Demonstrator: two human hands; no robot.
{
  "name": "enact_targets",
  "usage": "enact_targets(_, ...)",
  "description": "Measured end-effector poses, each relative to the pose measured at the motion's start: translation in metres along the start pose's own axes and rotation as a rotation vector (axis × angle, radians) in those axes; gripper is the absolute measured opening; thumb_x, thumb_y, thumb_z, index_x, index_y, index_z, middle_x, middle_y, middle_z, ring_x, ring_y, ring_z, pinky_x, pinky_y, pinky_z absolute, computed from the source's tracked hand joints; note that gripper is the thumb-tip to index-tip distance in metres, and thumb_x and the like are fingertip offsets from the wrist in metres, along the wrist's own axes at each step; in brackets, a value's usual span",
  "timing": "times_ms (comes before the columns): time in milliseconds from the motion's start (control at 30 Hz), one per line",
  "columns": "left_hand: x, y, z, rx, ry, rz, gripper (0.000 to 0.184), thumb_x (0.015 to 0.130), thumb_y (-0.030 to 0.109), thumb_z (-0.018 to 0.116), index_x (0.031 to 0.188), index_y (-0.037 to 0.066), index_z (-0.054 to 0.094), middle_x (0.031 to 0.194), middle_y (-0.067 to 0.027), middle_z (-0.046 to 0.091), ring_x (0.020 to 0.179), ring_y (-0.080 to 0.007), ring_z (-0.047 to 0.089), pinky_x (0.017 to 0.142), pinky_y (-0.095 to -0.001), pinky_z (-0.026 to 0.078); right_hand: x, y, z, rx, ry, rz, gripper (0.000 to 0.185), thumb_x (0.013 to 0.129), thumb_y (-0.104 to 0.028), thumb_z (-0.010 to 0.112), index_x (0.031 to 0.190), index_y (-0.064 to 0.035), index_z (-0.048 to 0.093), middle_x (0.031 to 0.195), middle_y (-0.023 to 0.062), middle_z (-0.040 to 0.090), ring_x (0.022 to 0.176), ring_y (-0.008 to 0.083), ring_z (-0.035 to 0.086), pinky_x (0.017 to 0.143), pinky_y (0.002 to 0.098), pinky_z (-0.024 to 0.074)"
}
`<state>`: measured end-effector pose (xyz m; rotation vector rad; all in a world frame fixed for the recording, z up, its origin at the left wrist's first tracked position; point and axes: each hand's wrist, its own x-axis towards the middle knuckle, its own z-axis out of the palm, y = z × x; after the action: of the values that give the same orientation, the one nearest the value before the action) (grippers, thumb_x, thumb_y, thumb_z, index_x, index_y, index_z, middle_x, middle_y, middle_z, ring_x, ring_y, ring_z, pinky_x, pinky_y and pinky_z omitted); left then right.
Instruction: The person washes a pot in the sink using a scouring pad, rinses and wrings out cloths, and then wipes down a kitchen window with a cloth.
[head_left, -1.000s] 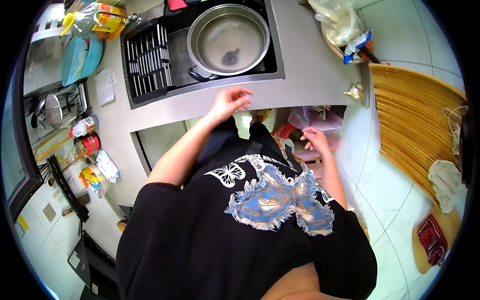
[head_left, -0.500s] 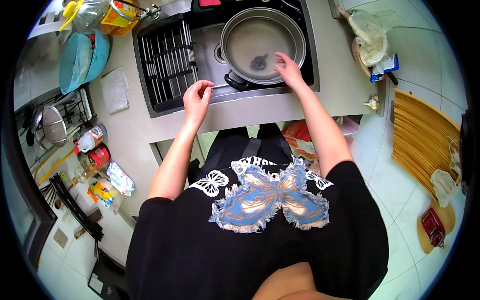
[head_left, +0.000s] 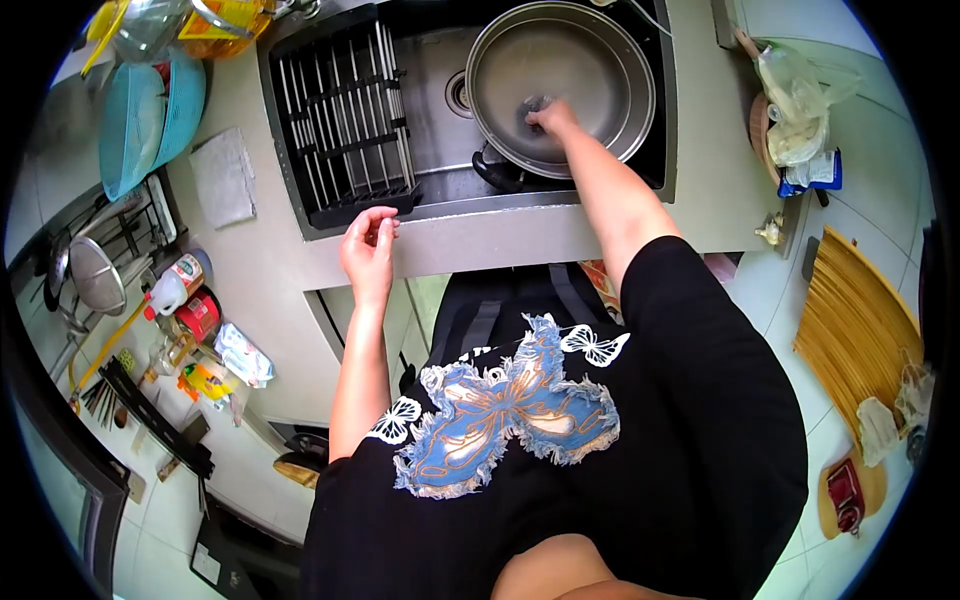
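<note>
A large round metal pot with water in it stands in the sink. My right hand reaches into the pot, its fingers closed on a dark scrubber near the pot's left side. The fingertips are partly hidden by the scrubber and the water. My left hand is raised by the counter's front edge, just below the drying rack, with its fingers apart and nothing in them.
On the left are a grey cloth, blue baskets, an oil bottle, a strainer and several bottles. A basket with plastic bags and a bamboo mat are on the right.
My right hand has moved down into the pot and taken hold of the dark scrubber. My left hand has drawn back slightly from the sink edge. The pot appears further right in view.
</note>
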<state>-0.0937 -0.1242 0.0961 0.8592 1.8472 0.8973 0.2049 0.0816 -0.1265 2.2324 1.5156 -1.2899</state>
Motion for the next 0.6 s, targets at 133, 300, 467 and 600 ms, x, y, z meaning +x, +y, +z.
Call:
enact_targets(133,0.006,0.010,0.017,0.079,0.035,0.124,0.010,0.091,0.002,0.061,0.099,0.001,0.068,0.089,-0.0043,0.066,0.078,-0.0117,0.065,0.072,-0.0254,0.052,-0.015,-0.019,-0.040,0.373,0.235,-0.254,0.038,0.070,-0.030,0.075,0.094,-0.0003,0.071,0.088,0.0226,0.071,0.083,0.0321,0.070,0.079,0.0405,0.0546)
enact_targets(300,0.025,0.009,0.010,0.553,0.189,0.404,0.013,0.086,0.000,0.062,0.098,0.002,0.067,0.096,-0.0114,0.066,0.089,-0.0276,0.065,0.082,-0.0351,0.051,-0.010,-0.010,-0.072,0.478,-0.033,-0.322,0.041,0.076,-0.017,0.070,0.110,0.0019,0.055,0.096,0.0178,0.067,0.080,0.0276,0.069,0.061,0.0392,0.0596)
enact_targets(467,0.030,0.014,0.006,0.445,0.188,0.301,0.014,0.087,0.000,0.061,0.100,0.002,0.066,0.096,-0.0114,0.065,0.090,-0.0260,0.066,0.082,-0.0337,0.052,-0.018,-0.011,-0.076,0.474,0.080,-0.260,0.046,0.082,-0.010,0.065,0.124,-0.0008,0.049,0.123,0.0174,0.056,0.090,0.0280,0.068,0.061,0.0410,0.0647)
enact_targets(600,0.029,0.017,0.031,0.339,0.122,0.290,0.014,0.086,0.000,0.061,0.100,0.002,0.065,0.093,-0.0108,0.065,0.085,-0.0259,0.065,0.078,-0.0351,0.053,-0.032,-0.005,-0.086,0.929,-0.382,-0.115,0.038,0.091,-0.013,0.062,0.127,-0.0075,0.052,0.116,0.0180,0.062,0.092,0.0299,0.068,0.065,0.0452,0.0642)
